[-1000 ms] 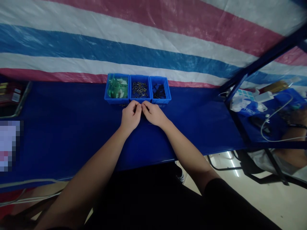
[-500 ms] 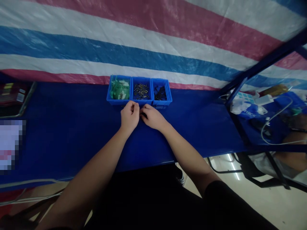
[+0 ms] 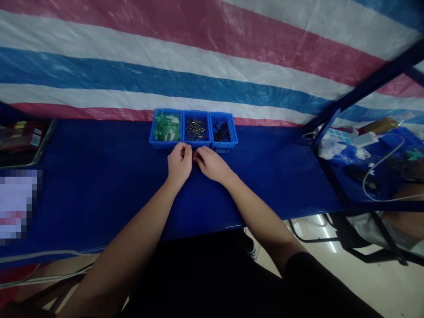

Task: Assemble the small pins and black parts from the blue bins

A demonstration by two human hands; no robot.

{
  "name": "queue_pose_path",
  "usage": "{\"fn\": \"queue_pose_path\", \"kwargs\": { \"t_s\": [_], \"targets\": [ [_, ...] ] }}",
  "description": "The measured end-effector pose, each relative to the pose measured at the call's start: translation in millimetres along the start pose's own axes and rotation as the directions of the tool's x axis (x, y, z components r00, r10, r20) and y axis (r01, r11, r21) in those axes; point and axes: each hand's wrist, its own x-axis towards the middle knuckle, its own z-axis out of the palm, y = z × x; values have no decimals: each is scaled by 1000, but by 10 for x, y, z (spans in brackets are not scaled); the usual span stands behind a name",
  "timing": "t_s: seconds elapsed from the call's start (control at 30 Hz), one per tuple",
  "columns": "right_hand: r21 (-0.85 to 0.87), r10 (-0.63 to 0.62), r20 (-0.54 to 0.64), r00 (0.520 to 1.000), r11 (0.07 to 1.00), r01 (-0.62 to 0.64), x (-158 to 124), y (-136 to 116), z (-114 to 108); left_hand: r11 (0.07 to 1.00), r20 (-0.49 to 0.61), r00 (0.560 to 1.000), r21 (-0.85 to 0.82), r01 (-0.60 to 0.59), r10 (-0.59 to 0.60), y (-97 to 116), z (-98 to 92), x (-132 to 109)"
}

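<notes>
My left hand [image 3: 179, 162] is closed in a pinch just in front of the blue bins. Beside it, my right hand [image 3: 208, 161] is curled with its fingertips close to the left ones; whatever lies between the fingers is too small or hidden. Three small blue bins stand side by side beyond the hands. Green plastic wrap with whitish pieces [image 3: 168, 127] fills the left bin. In the middle one lie many thin brass-and-dark metal pieces [image 3: 196, 128], like screws or pins. Small black parts [image 3: 221, 131] sit in the right bin.
The blue table [image 3: 109, 176] runs across the view, with a striped tarp [image 3: 198, 62] behind it. At far left are a tray with a dark red box [image 3: 24, 139] and a blurred-out panel [image 3: 16, 203]. Right of a metal frame post are bags, a cable [image 3: 366, 181] and another person's arm [image 3: 407, 194].
The view has shifted slightly, so the bins and tarp appear a little lower. Both hands keep nearly the same pose, close together in front of the bins.
</notes>
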Motion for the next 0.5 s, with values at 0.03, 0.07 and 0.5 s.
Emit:
{"fn": "queue_pose_path", "kwargs": {
  "t_s": [0.03,0.07,0.5],
  "targets": [
    [72,12,-56,998,997,-7,9,-4,-12,1000,2,1000,-12,2,-2,-2,3,-1],
    [136,29,-121,992,991,-13,18,-7,-23,1000,7,1000,-22,-2,2,-1,7,-5],
    [737,470,-265,842,662,-137,120,14,50,996,161,984,-42,-76,82,128,-9,-74]
  ]
}}
